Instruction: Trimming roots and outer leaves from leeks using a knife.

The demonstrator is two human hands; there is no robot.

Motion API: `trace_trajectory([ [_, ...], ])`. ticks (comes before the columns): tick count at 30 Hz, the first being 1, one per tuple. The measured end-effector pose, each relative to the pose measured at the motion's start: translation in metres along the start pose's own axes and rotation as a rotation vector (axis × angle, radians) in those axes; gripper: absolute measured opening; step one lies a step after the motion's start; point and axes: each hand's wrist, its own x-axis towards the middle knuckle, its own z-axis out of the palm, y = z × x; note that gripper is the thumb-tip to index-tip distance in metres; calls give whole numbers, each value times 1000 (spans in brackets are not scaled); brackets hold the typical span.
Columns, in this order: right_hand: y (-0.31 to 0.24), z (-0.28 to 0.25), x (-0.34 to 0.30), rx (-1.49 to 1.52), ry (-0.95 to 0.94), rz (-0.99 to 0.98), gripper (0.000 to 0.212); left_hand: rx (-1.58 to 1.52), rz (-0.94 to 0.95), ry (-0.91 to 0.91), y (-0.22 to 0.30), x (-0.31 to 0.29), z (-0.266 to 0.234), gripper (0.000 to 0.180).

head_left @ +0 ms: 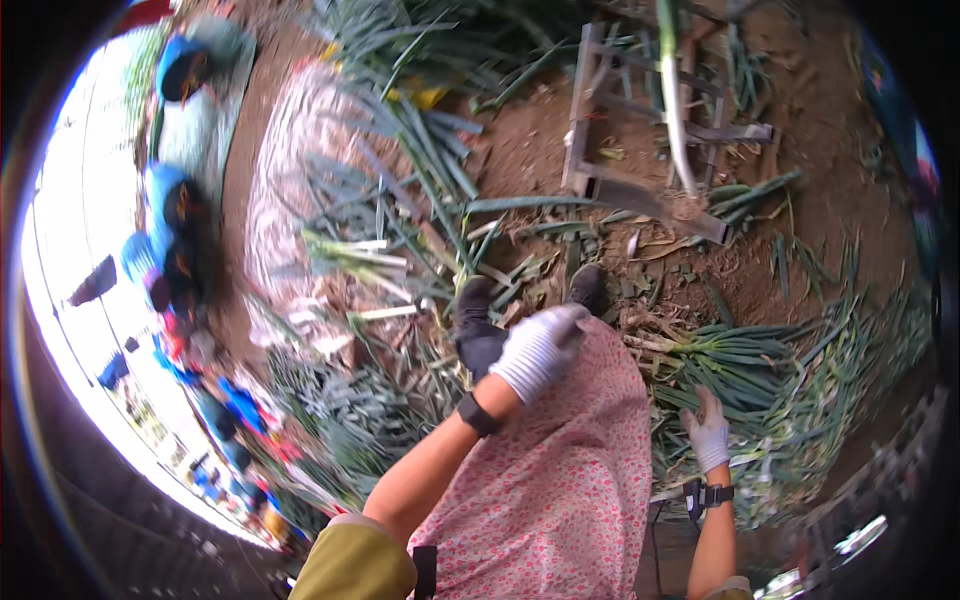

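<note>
Left hand (543, 352): half-curled above apron (560, 480), can't tell if holding | Right hand (708, 428): spread, seemingly empty, beside leeks (745, 355) | Frame (650, 207): far right

Brown earth floor (522, 145), green leeks (745, 352) lying in heaps, grey frame (650, 208), pale crumpled sheeting (272, 195)

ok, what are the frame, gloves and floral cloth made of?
Frame: likely metal, dull grey, squared bars; painted wood possible. White gloves: probably knitted fabric, matte; ridges show on the left one. Floral cloth: thin woven fabric, seemingly, matte with soft folds; fibre unclear.
</note>
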Motion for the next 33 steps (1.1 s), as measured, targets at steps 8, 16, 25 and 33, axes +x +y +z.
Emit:
trace_trajectory([
  [8,-200,192,55,-35,-145,-268,57,-179,-217,-499,-171,-321,105,42],
  [16,-478,471,7,-362,-225,-491,35,-423,-198,-861,-387,-495,17,40],
  [25,-686,872,69,-788,-340,-1116,24,-414,-644,456,-795,-482,-153,36],
  [33,-767,1158,191,-968,-275,-1099,28,-666,-1421,1026,-1187,-397,-59,77],
])
